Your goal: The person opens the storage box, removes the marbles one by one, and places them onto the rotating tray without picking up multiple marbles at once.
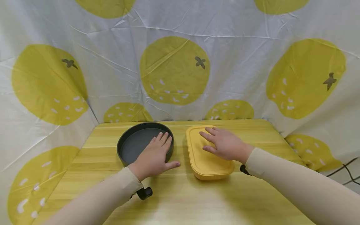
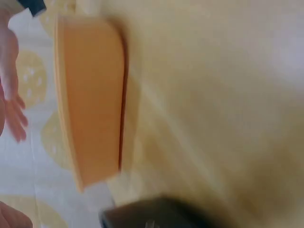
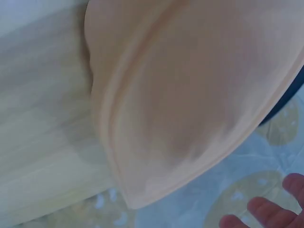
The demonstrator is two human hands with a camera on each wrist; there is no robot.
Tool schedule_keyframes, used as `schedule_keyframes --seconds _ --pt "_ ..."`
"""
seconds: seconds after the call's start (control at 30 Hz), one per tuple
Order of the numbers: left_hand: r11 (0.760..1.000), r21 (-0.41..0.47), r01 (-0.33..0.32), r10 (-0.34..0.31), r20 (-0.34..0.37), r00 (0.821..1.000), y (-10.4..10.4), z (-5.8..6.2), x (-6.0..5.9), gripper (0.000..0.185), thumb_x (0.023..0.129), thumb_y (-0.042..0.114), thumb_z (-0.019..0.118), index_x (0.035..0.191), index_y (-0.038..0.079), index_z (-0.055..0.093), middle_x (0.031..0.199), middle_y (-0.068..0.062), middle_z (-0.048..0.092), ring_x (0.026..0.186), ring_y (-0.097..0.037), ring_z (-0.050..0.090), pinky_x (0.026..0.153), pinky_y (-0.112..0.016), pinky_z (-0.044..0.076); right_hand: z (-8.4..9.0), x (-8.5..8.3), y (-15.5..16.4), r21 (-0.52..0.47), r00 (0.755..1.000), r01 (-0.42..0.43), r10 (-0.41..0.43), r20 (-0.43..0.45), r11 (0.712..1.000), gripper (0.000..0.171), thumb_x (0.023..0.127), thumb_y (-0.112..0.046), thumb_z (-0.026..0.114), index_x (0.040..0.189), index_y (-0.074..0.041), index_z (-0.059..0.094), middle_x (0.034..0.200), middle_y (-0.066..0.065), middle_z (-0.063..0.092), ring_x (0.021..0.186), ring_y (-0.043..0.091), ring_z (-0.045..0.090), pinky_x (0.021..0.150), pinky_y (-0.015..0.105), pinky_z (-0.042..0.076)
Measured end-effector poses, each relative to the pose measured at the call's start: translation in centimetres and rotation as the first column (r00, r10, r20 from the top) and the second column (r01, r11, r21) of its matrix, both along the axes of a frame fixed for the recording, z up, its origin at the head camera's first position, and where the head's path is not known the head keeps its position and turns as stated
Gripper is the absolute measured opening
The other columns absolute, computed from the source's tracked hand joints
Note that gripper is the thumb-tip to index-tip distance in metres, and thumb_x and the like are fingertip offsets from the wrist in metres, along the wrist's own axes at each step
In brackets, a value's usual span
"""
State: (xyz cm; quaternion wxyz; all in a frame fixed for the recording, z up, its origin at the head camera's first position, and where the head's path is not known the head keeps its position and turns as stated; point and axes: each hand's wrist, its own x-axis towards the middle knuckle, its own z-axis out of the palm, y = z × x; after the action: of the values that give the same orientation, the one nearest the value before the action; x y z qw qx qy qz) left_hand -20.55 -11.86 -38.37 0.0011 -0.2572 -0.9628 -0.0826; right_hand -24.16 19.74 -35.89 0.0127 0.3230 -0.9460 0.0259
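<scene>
We have two things on the tabletop (image 1: 182, 200): a dark round pan (image 1: 135, 143) towards our left, and a yellow lidded container (image 1: 206, 159) towards our right, standing near each other with a gap between.

Our left hand (image 1: 154, 153) lies over the pan's right side, fingers straight, thumb well out; we cannot tell whether it touches the rim. Our right hand (image 1: 226, 144) hovers above the lid (image 3: 190, 85), fingers loosely spread and holding nothing.

We judge the pan stiff, sturdy and the heavier of the two, probably metal. No handle shows on it, so we would grip its side wall, thumb inside and fingers outside, or both hands on opposite sides. The container looks like light, smooth plastic, perhaps a little slippery and slightly flexible. We would hold its body below the lid's edge, since the lid alone might come away.
</scene>
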Motion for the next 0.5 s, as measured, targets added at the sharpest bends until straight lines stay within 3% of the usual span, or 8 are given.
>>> schedule_keyframes --seconds 0.2,0.5 --pt "0.997 0.031 0.064 -0.064 -0.015 0.998 1.6 -1.5 1.8 0.108 0.093 0.075 0.062 0.164 -0.001 0.032 0.174 -0.021 0.023 0.163 -0.04 0.019 0.131 -0.055 0.023 -0.3 2.1 -0.6 0.011 0.999 -0.053 0.052 0.013 0.999 0.067 0.106 -0.052 0.059 0.16 -0.014 0.047 0.16 0.022 0.05 0.146 0.044 0.05 0.117 0.059 0.044" --pt "0.996 0.057 0.069 -0.074 0.095 0.993 3.5 -3.4 2.6 0.109 0.093 0.072 0.066 0.165 -0.001 0.029 0.176 -0.019 0.018 0.164 -0.035 0.018 0.132 -0.05 0.022 -1.4 4.3 -1.0 0.049 0.996 -0.088 0.087 0.038 0.995 0.07 0.104 -0.057 0.059 0.16 -0.017 0.048 0.16 0.019 0.051 0.138 0.04 0.06 0.108 0.054 0.053"
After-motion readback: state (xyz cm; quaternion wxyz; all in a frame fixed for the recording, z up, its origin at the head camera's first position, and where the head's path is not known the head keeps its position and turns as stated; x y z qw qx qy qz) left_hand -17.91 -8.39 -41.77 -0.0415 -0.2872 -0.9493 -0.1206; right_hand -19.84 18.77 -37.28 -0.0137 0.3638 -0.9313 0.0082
